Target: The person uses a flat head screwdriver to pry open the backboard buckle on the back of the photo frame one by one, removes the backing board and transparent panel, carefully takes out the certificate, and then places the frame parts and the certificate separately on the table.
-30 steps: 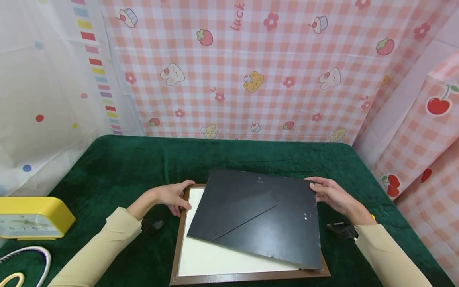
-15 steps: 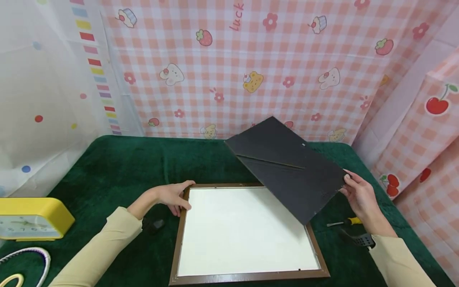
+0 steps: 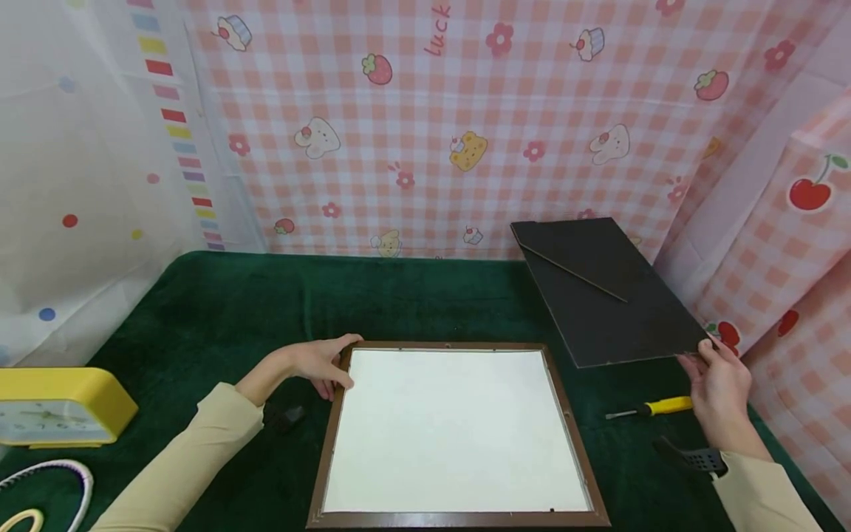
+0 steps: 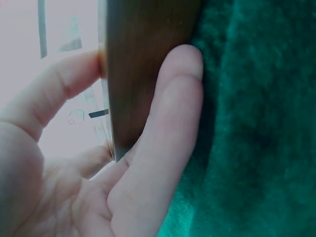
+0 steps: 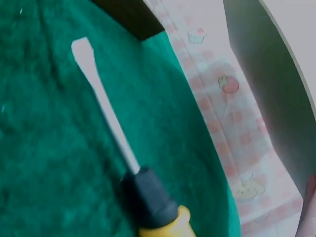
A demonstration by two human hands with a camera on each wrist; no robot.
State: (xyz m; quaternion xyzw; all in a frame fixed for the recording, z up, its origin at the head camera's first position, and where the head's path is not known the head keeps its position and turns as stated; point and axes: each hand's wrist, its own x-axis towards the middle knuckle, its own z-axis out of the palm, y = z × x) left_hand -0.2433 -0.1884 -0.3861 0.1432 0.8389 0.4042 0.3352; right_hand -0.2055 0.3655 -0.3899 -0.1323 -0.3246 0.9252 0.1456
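Observation:
A brown picture frame [image 3: 459,519] lies on the green cloth, a white sheet [image 3: 452,428] filling its inside. My left hand [image 3: 312,366] grips the frame's left side near the far corner. In the left wrist view, fingers and thumb lie on both sides of the brown edge [image 4: 133,69]. My right hand [image 3: 721,388] pinches a black backing board [image 3: 612,310] by its near right corner. The board is raised and tilted, clear of the frame, its stand leg showing as a slanted strip. In the right wrist view, only part of the board [image 5: 271,89] shows.
Below the board, a yellow-handled flat screwdriver [image 3: 668,405] lies on the cloth close to my right hand. At the left stand a yellow clock [image 3: 100,406] and two loops, one white [image 3: 86,476], one yellow [image 3: 29,513]. A checked curtain [image 3: 425,111] hangs behind.
My right hand has lifted the black backing board off the frame and carried it right, uncovering the white sheet and the screwdriver. The left hand keeps its hold on the frame.

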